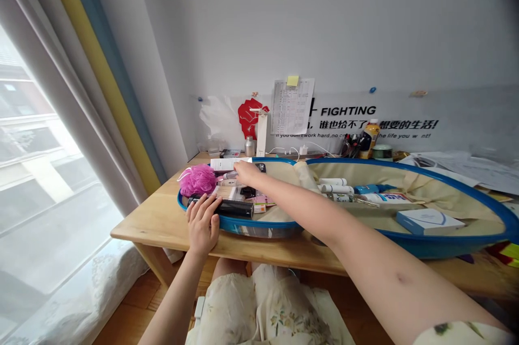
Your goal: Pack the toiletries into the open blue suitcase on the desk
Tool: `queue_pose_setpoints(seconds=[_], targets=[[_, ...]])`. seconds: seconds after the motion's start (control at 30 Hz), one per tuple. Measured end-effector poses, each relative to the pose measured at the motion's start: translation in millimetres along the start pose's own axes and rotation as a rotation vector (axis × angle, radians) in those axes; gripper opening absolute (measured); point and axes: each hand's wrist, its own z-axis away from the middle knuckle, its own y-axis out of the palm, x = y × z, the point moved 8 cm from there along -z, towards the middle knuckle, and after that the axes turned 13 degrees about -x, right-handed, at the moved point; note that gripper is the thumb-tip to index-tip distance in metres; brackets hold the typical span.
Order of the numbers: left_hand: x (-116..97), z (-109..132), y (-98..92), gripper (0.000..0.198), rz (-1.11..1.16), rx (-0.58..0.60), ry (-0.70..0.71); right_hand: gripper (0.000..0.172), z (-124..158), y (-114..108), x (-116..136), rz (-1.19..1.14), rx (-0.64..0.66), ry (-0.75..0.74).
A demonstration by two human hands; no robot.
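My left hand (203, 221) rests on the near rim of a blue oval basin (259, 226), its fingers curled over a black cylinder (235, 208) that lies inside. My right hand (246, 171) reaches across to the basin's far side and closes on a slim pinkish tube (229, 175) beside a white box (224, 164). A pink bath pouf (197, 179) sits at the basin's left end. Small boxes and packets lie between the two hands.
A second, larger blue basin (446, 245) lined with cream cloth holds white tubes (336, 189) and a blue-white box (430, 221). Both stand on a wooden table (154, 220). A yellow bottle (370, 138), white lamp (261, 131) and papers stand against the wall. Curtains hang at left.
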Motion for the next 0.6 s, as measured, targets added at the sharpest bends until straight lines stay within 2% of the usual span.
queue_pose_setpoints(seconds=[0.2, 0.33, 0.47, 0.6], targets=[[-2.3, -1.7, -1.4, 0.047, -0.003, -0.009, 0.014, 0.039, 3.5, 6.5, 2.8, -0.046, -0.012, -0.005], [-0.8, -1.7, -0.5, 0.049, -0.013, 0.002, 0.005, 0.039, -0.5, -8.7, -7.8, -0.096, -0.03, -0.002], [-2.4, -1.6, -1.3, 0.046, -0.002, -0.014, 0.026, 0.033, 2.2, -51.4, -48.5, -0.13, -0.104, 0.048], [-3.6, -1.6, -1.7, 0.045, 0.006, -0.023, 0.033, 0.027, 35.1, -94.7, -117.0, -0.112, -0.163, 0.138]])
